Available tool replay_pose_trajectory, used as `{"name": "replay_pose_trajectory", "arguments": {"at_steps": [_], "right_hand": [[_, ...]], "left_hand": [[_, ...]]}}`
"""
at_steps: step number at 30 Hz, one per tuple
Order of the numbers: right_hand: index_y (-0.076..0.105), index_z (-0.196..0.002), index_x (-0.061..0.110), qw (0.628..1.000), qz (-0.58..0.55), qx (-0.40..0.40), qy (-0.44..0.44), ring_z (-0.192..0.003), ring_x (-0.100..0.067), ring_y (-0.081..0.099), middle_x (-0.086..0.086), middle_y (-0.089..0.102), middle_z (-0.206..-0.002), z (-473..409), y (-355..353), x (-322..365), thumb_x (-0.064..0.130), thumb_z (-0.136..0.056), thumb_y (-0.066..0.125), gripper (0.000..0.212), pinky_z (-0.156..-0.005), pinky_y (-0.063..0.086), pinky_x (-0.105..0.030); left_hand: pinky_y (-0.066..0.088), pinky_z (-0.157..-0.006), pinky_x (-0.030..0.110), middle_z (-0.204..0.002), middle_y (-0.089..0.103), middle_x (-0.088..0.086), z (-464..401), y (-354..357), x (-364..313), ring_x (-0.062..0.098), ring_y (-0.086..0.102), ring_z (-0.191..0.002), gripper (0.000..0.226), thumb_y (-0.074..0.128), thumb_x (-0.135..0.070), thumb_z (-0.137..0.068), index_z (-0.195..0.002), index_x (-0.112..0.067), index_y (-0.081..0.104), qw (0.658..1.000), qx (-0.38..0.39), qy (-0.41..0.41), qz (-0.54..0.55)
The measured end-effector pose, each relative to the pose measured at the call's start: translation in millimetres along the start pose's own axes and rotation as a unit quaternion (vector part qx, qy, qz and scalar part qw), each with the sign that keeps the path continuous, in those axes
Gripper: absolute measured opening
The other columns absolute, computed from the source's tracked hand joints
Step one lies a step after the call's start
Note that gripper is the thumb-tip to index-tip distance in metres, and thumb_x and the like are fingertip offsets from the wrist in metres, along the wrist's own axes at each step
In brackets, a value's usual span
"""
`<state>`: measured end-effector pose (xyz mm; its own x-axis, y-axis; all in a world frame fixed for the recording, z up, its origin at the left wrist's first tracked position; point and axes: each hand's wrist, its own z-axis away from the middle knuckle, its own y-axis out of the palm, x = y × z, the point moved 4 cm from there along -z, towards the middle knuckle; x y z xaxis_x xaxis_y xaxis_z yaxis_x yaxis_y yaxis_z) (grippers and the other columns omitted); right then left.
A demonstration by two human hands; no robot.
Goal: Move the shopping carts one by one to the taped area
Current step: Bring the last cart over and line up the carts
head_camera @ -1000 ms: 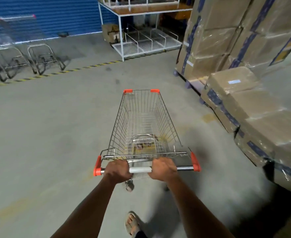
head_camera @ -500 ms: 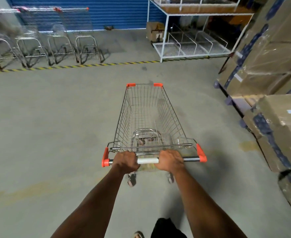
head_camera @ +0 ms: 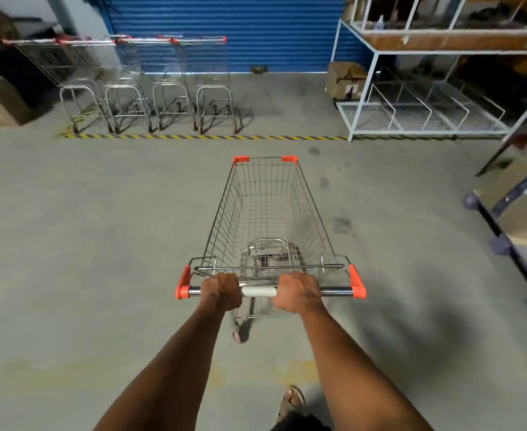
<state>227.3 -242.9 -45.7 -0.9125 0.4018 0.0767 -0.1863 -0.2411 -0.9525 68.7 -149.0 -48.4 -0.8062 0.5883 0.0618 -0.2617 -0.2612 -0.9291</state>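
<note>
Both hands wrapped round the cart's push bar: left hand curled tight over the chrome tube just left of the white center sleeve, right hand gripping just right of it. Knuckles up, fingers fully closed around the bar.

Shopping cart sitting mid-floor, near center, nose pointing far toward the blue shutter. Shiny wire-grid basket, tapering narrower at the far end, orange plastic caps on the far corners and chunkier orange ends on the handle. Nothing but mesh inside, folded child seat flap at the near end.

Far left, four parked carts lined up side by side behind a yellow-and-black striped tape line, same wire build, orange handle ends, a bit blurry. Corrugated blue roller shutter behind those.

Far right, white metal rack with wire dividers on the low shelf, brown cardboard box just left of it. Right edge, shrink-wrapped cartons on a pallet. Smooth grey concrete floor, sandaled foot poking in near the bottom.
</note>
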Motion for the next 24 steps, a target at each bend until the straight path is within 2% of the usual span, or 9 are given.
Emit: {"name": "replay_pose_trajectory", "arguments": {"at_steps": [3, 10, 13, 16, 20, 24], "right_hand": [[0.07, -0.101, 0.02, 1.0, -0.013, -0.002, -0.02, -0.071, -0.021, 0.058, 0.001, 0.061, -0.081, -68.2, -19.4, 11.9, 0.045, -0.081, 0.072, 0.032, -0.061, 0.04, -0.029], [0.07, -0.101, 0.022, 0.999, -0.008, 0.012, -0.029, -0.067, -0.018, 0.054, 0.002, 0.06, -0.08, -188.4, -61.0, 32.7, 0.046, -0.083, 0.073, 0.03, -0.052, 0.028, -0.027], [0.071, -0.101, 0.021, 0.999, -0.011, -0.005, -0.035, -0.068, -0.018, 0.056, 0.002, 0.058, -0.079, -251.1, -75.7, 44.5, 0.043, -0.083, 0.071, 0.029, -0.055, 0.034, -0.027], [0.07, -0.102, 0.021, 0.999, -0.019, -0.024, -0.021, -0.072, -0.021, 0.059, 0.002, 0.058, -0.08, -318.1, -94.5, 54.6, 0.045, -0.082, 0.07, 0.032, -0.061, 0.043, -0.029], [0.07, -0.1, 0.024, 1.0, -0.012, -0.026, -0.013, -0.07, -0.019, 0.058, 0.007, 0.055, -0.075, -399.9, -124.1, 65.4, 0.05, -0.084, 0.069, 0.03, -0.061, 0.043, -0.028], [0.07, -0.1, 0.023, 0.999, -0.009, -0.028, 0.023, -0.071, -0.02, 0.059, 0.006, 0.058, -0.079, -481.2, -146.5, 73.2, 0.053, -0.081, 0.067, 0.035, -0.063, 0.045, -0.029]], "left_hand": [[0.054, -0.086, 0.036, -0.116, 0.066, 0.006, -63.9, -27.6, 28.1, 0.025, 0.065, -0.105, 0.029, 0.049, -0.032, -0.091, -0.113, -0.016, 0.06, 0.999, -0.023, -0.027, 0.013], [0.051, -0.072, 0.034, -0.103, 0.068, 0.005, -174.9, -62.1, 77.8, 0.025, 0.067, -0.091, 0.023, 0.05, -0.032, -0.092, -0.104, -0.016, 0.061, 0.998, -0.035, -0.047, 0.001], [0.052, -0.074, 0.034, -0.101, 0.069, 0.006, -231.7, -84.6, 100.7, 0.027, 0.067, -0.091, 0.021, 0.053, -0.029, -0.092, -0.102, -0.016, 0.067, 0.997, -0.032, -0.066, 0.014], [0.047, -0.071, 0.033, -0.103, 0.068, 0.005, -296.1, -109.0, 126.1, 0.025, 0.067, -0.091, 0.022, 0.049, -0.03, -0.093, -0.103, -0.017, 0.063, 0.997, -0.052, -0.049, -0.004], [0.047, -0.072, 0.035, -0.105, 0.069, 0.006, -379.3, -136.7, 155.8, 0.026, 0.066, -0.093, 0.021, 0.051, -0.028, -0.094, -0.105, -0.016, 0.065, 0.998, -0.039, -0.053, 0.02], [0.04, -0.069, 0.032, -0.112, 0.065, 0.006, -458.3, -165.0, 178.7, 0.025, 0.065, -0.096, 0.025, 0.042, -0.031, -0.098, -0.112, -0.017, 0.057, 0.998, -0.053, 0.014, -0.04]]}}
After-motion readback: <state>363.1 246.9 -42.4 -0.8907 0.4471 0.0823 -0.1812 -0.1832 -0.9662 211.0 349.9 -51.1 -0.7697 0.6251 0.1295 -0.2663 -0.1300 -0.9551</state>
